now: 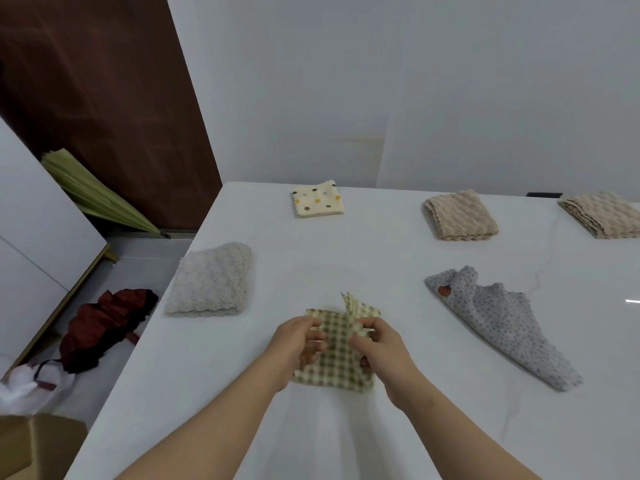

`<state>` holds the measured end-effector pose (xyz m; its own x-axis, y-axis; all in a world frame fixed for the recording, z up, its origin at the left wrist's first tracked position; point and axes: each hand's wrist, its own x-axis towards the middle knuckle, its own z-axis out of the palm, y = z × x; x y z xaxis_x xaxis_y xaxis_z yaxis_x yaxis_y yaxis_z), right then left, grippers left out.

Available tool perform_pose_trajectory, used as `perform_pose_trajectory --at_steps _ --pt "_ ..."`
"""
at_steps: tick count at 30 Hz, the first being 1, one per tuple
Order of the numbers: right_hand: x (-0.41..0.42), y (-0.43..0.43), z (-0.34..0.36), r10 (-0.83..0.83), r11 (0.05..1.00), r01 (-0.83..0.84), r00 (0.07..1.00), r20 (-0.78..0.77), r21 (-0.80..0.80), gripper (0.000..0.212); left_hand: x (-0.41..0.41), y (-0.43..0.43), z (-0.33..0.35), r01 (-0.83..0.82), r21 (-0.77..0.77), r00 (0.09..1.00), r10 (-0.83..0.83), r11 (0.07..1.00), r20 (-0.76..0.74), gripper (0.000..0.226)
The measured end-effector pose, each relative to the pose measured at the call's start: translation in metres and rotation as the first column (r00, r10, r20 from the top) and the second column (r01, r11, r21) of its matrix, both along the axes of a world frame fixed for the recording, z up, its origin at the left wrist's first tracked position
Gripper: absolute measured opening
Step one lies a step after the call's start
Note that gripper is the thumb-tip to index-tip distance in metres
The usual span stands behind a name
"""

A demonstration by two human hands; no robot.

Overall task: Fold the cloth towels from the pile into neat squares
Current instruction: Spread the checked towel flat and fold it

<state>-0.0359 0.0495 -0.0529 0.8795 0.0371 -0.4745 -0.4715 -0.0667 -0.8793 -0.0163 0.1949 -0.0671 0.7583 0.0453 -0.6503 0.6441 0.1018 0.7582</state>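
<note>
A green-and-cream checked towel lies partly folded on the white table, close to me at the centre. My left hand grips its left edge with curled fingers. My right hand pinches a raised flap of the same towel, and one corner stands up above my fingers. A grey dotted towel lies crumpled and unfolded to the right.
Folded towels lie around: a fluffy white one at the left, a cream polka-dot one at the back, two beige ones at the back right. On the floor at the left are a red cloth, a green umbrella and a cardboard box.
</note>
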Motion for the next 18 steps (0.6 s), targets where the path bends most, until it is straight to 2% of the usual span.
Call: perform_pose_trajectory --at_steps 4,7,10,14,18 --pt "0.0 0.015 -0.002 0.126 0.992 -0.127 0.991 -0.036 -0.014 0.022 0.002 0.009 -0.003 0.081 -0.04 0.995 -0.083 0.996 -0.059 0.039" --pt "0.0 0.019 -0.002 0.18 0.982 -0.183 0.981 -0.066 -0.042 0.021 0.003 0.011 -0.011 0.147 0.039 0.985 -0.143 0.988 -0.092 0.041" --pt "0.001 0.015 -0.005 0.118 0.99 -0.121 0.991 -0.061 -0.065 0.013 0.002 0.01 -0.016 0.157 0.193 0.987 -0.157 0.969 -0.018 0.033" --pt "0.003 0.006 -0.011 0.029 0.992 -0.034 0.999 -0.043 -0.124 0.009 -0.001 0.012 -0.018 0.196 0.242 0.972 -0.221 0.95 0.078 0.05" --pt "0.003 0.0 -0.018 0.024 0.984 -0.032 0.998 -0.049 -0.172 0.01 -0.004 0.016 -0.024 0.276 0.423 0.935 -0.343 0.863 0.091 0.045"
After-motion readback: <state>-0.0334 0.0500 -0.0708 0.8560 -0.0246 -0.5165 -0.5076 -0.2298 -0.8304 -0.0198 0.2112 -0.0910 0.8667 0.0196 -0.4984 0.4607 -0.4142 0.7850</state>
